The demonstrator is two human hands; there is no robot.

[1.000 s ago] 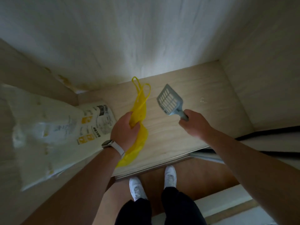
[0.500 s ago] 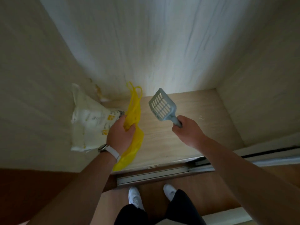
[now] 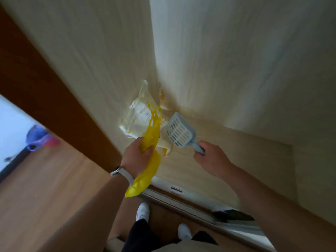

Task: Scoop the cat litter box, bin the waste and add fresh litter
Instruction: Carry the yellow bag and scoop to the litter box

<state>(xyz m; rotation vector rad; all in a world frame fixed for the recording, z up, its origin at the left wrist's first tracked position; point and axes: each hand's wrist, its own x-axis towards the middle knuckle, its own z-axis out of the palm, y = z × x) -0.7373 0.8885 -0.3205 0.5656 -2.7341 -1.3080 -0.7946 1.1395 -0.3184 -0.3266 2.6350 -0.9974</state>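
My left hand point(image 3: 135, 157) grips a crumpled yellow plastic bag point(image 3: 149, 155); its handles stick up above my fist and its bottom hangs below my wrist. My right hand point(image 3: 211, 159) holds the handle of a pale blue slotted litter scoop point(image 3: 179, 132), whose empty head points up and left. Behind both, a white bag of cat litter point(image 3: 137, 115) with yellow print leans in the closet's far left corner. No litter box is in view.
I stand at an open closet with a light wood floor point(image 3: 227, 151), pale walls and a sliding-door track point(image 3: 181, 195) along its front. A brown door panel point(image 3: 54, 99) stands on the left. A purple and pink object point(image 3: 39, 139) lies on the floor far left.
The view has swung left and tilted. Both hands, still holding the bag and the scoop, have drawn back from the closet; the litter bag looks smaller and farther off.
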